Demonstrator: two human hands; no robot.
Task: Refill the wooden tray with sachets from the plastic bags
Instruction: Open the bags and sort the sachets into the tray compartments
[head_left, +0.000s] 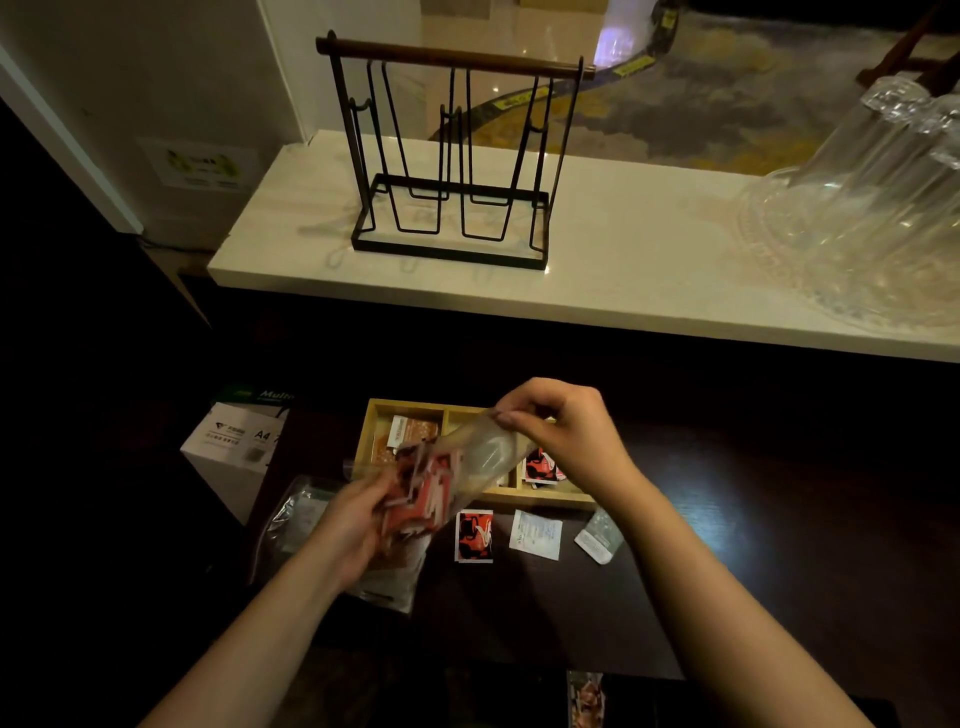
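Plastic bag (457, 467) in both hands

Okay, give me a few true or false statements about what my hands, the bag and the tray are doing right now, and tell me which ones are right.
1. Both hands hold the clear plastic bag of red sachets above the wooden tray. True.
2. The right hand pinches the bag's top edge. True.
3. The left hand rests flat on the dark table. False: it grips the lower part of the bag, around the sachets.
4. Three loose sachets lie on the table in front of the tray: a red sachet, a white sachet and a pale sachet. True.
5. The black wire rack is full of cups. False: it holds nothing.
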